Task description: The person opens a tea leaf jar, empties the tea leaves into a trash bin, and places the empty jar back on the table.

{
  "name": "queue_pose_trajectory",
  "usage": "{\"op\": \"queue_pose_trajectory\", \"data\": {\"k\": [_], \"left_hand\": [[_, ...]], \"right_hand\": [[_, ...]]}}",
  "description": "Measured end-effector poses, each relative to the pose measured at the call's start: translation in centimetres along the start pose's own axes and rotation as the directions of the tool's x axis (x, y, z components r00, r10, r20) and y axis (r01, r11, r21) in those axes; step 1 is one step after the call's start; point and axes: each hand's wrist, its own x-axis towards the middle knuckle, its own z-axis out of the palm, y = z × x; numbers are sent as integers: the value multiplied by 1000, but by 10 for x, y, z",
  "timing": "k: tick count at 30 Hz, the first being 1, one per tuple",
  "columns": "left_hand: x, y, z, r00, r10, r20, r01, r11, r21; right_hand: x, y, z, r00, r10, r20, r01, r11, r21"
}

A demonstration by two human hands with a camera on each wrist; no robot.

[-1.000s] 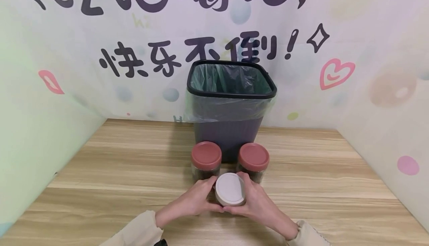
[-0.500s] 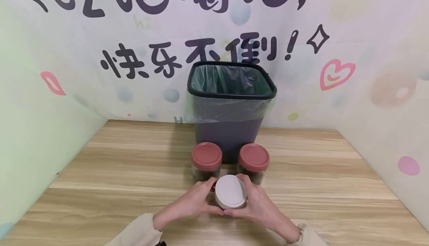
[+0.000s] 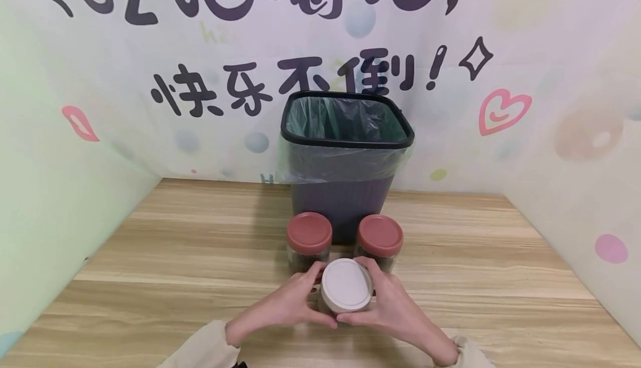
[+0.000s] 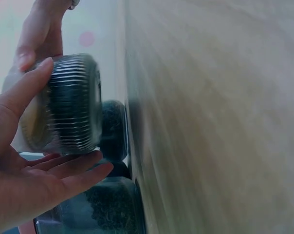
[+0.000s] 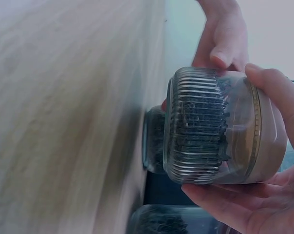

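A glass jar point(image 3: 347, 285) with a white lid is held between both hands. Its ribbed lower wall shows dark contents in the right wrist view, and its base stands off the wooden table point(image 5: 64, 146). My left hand point(image 3: 292, 303) holds its left side, the thumb on the near side and the fingers reaching round the far side. From the right, my right hand point(image 3: 393, 308) grips it the same way, the thumbs close together in front. Just behind stand two glass jars with red lids, a left jar point(image 3: 309, 234) and a right jar point(image 3: 380, 236), with dark contents.
Behind the red-lidded jars stands a dark trash bin point(image 3: 340, 195) lined with a thin, see-through green bag. A printed wall sheet point(image 3: 225, 151) with large dark lettering closes off the back, and pale panels rise on both sides.
The white-lidded jar has risen a little and looks larger in the head view. Both hands keep hold of it, the right one shifting slightly right. The red-lidded jars and bin stay put.
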Motion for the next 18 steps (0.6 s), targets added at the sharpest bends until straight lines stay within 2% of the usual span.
{"op": "queue_pose_trajectory", "data": {"k": [5, 10, 14, 18], "left_hand": [[0, 1, 4, 1000, 8, -8, -9, 997, -78], [0, 3, 5, 999, 2, -35, -4, 998, -64], [1, 3, 5, 996, 34, -79, -38, 998, -51], [2, 4, 6, 993, 59, -107, -71, 992, -105]], "right_hand": [[2, -5, -6, 999, 28, 27, -29, 998, 52], [5, -11, -12, 997, 69, 44, -73, 993, 89], [8, -16, -16, 998, 59, 38, -62, 994, 91], [10, -19, -17, 999, 41, 24, -42, 996, 80]]}}
